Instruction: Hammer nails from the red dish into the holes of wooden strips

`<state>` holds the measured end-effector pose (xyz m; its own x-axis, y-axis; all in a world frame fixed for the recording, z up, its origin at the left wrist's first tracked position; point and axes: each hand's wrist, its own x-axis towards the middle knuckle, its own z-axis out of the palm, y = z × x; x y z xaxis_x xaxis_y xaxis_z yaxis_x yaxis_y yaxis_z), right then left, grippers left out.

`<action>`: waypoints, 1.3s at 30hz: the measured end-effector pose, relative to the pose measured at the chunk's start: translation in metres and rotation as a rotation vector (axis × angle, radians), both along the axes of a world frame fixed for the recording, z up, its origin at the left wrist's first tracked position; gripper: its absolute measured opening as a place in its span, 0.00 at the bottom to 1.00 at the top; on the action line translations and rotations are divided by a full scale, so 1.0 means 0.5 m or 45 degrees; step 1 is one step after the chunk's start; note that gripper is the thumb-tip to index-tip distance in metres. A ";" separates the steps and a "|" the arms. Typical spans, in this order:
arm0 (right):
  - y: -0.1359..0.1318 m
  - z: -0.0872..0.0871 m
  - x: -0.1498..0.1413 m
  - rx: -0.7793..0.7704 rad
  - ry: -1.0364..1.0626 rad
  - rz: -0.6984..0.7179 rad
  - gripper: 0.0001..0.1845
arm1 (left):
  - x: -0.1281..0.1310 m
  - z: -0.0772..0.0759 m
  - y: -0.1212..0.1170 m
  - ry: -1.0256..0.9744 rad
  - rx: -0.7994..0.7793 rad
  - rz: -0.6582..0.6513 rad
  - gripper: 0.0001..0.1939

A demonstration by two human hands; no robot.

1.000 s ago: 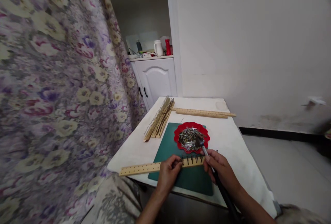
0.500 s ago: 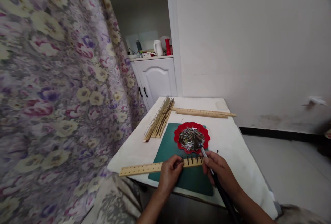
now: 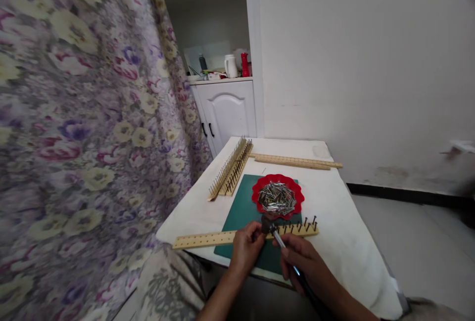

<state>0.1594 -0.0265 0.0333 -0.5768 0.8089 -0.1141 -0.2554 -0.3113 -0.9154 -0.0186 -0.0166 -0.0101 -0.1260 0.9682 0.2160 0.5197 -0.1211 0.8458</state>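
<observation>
My right hand [image 3: 306, 259] is wrapped round a hammer [image 3: 277, 237] with a silver shaft and dark grip. The hammer's head is low over the drilled wooden strip [image 3: 206, 240], right by the fingertips of my left hand [image 3: 246, 244]. Those fingers are closed in a pinch at the strip, apparently round a nail; the hammer head and fingers hide it. Several dark nails [image 3: 306, 222] stand upright in the strip's right part, while its left part shows bare holes. Under the strip lies a green mat [image 3: 237, 212].
A red scalloped bowl [image 3: 260, 182] full of loose nails [image 3: 278, 198] sits just beyond the strip. Strips studded with nails [image 3: 233, 167] lie at the table's back left. More wooden strips [image 3: 297, 162] lie along the back of the white table [image 3: 196, 212]. A floral curtain [image 3: 92, 138] hangs at left.
The hammer has come down and left, from above the bowl's edge to the strip beside my left fingers. My left hand stays pinched at the strip. The view has shifted slightly.
</observation>
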 end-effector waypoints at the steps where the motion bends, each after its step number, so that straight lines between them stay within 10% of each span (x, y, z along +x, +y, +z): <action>1: 0.000 0.000 0.000 -0.001 -0.002 0.002 0.15 | 0.000 0.000 0.000 0.003 0.005 -0.003 0.06; 26: 0.000 0.015 0.011 0.075 -0.041 -0.036 0.15 | -0.008 0.015 -0.008 0.091 0.026 -0.039 0.05; 39: 0.063 0.079 0.111 0.208 0.064 -0.371 0.14 | -0.112 0.007 -0.037 0.665 0.110 -0.048 0.15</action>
<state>0.2149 0.0050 0.0728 -0.3206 0.9457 0.0533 -0.3579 -0.0689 -0.9312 -0.0747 -0.0353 -0.0065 0.0542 0.9458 0.3203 0.8630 -0.2057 0.4615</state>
